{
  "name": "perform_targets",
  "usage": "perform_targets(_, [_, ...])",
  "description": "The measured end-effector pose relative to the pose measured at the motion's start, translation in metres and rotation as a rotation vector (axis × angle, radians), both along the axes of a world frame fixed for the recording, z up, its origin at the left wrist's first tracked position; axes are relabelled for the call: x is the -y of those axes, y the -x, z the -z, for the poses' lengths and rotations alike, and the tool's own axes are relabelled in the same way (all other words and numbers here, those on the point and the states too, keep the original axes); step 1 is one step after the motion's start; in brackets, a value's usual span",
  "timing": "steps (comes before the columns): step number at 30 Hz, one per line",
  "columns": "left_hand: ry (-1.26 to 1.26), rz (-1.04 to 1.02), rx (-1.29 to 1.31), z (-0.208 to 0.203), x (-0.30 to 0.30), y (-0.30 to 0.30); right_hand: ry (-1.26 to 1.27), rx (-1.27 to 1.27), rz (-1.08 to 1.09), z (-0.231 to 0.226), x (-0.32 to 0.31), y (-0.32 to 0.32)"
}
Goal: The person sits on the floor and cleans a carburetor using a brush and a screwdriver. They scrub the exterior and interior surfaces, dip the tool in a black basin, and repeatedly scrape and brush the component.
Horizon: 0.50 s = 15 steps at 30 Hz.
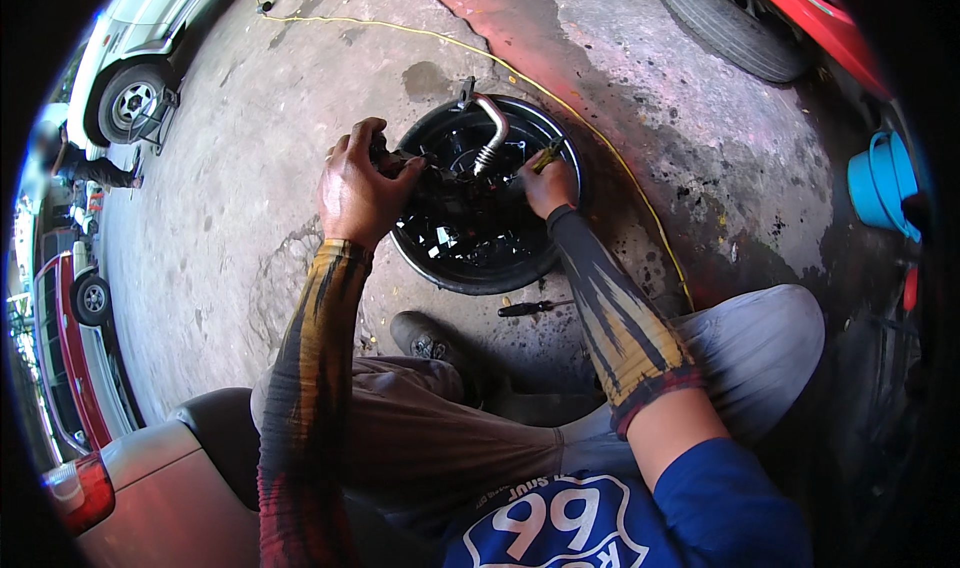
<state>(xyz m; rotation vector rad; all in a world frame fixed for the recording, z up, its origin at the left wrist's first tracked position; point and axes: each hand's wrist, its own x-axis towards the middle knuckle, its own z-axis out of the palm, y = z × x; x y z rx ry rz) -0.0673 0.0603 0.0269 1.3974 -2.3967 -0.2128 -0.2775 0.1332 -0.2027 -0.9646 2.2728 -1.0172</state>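
A round black basin (452, 276) stands on the floor in front of me, with dark, shiny liquid in it. Over it lies a blackened metal engine part (455, 190). A bent silver pipe (494, 120) with a ribbed section rises from beside that part and ends in a flanged bracket. My left hand (362, 183) is closed around the part's left end, fingers curled over the top. On the right side of the basin, my right hand (552, 186) is closed on a small tool with a yellowish handle (547, 155); its working end is hidden or too dark to make out.
A dark-handled screwdriver (530, 308) lies on the concrete near the basin. A yellow cord (610, 153) curves past its far and right sides. A blue bucket (883, 186) stands at right, below a red vehicle's tyre (735, 28). Parked vehicles and another person (90, 168) are at left.
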Motion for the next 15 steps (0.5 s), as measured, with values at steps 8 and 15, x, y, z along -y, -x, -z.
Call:
perform_targets(8, [0.008,0.011,-0.015,0.000,0.000,0.002,-0.415,-0.021,-0.486,0.050,-0.002,0.015])
perform_targets(15, [-0.033,0.012,-0.024,-0.002,-0.002,0.006,0.082,0.332,-0.033,0.036,0.014,0.015])
